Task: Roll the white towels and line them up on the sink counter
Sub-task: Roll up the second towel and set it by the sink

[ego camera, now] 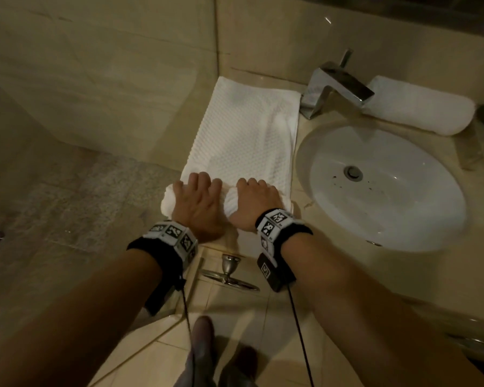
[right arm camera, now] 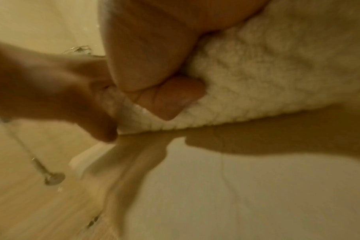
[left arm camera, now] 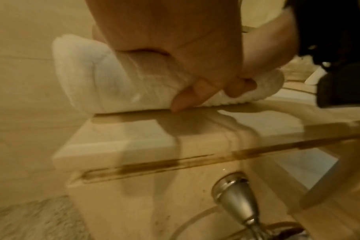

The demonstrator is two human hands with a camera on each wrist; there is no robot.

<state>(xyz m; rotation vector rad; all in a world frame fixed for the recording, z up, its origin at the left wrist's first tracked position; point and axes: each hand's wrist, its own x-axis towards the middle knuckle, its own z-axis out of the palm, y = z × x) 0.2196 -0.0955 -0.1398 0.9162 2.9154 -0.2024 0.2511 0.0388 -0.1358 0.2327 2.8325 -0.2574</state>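
A white waffle-textured towel (ego camera: 243, 135) lies flat along the beige counter (ego camera: 333, 263) left of the sink, its near end rolled into a thick roll (ego camera: 227, 201). My left hand (ego camera: 197, 202) and right hand (ego camera: 256, 201) sit side by side on that roll, fingers curled over its top. In the left wrist view the left hand (left arm camera: 175, 53) wraps the roll (left arm camera: 105, 78), thumb at the counter edge. In the right wrist view the right hand (right arm camera: 154, 68) grips the roll (right arm camera: 267, 73), thumb pressed into the cloth. A finished rolled towel (ego camera: 422, 107) lies behind the faucet.
A white oval sink basin (ego camera: 386, 185) is set in the counter to the right, with a chrome faucet (ego camera: 336, 85) at its back. A tiled wall (ego camera: 95, 79) runs along the left. Below the counter edge hangs a metal towel ring (ego camera: 229, 272).
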